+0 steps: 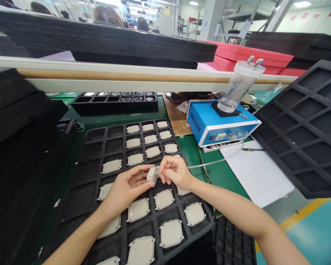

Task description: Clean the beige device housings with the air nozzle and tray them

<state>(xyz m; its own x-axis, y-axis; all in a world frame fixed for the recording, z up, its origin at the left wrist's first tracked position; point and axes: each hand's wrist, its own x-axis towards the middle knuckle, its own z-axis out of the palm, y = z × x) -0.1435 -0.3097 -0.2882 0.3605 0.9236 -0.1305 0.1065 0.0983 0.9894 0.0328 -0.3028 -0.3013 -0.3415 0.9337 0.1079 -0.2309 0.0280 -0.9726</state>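
Observation:
My left hand (127, 187) holds a small off-white plastic casing (153, 175) in its fingertips, above a black foam tray (96, 147). My right hand (173, 172) pinches a thin clear tube (209, 163) at the casing, and the tube's tip is hidden by my fingers. The tube runs right to a blue benchtop dispenser (220, 127), which carries a clear plastic barrel (237, 86) on top. Several similar off-white casings (138, 209) lie in the tray's square cells, and some cells at the left show no casing.
A black tray of round metal parts (114, 106) stands behind the foam tray, beyond it a wooden-and-white rail (127, 76). Black foam stacks (16, 110) rise at the left. A tilted black foam tray (300, 125) overhangs a paper sheet (253, 173) at the right.

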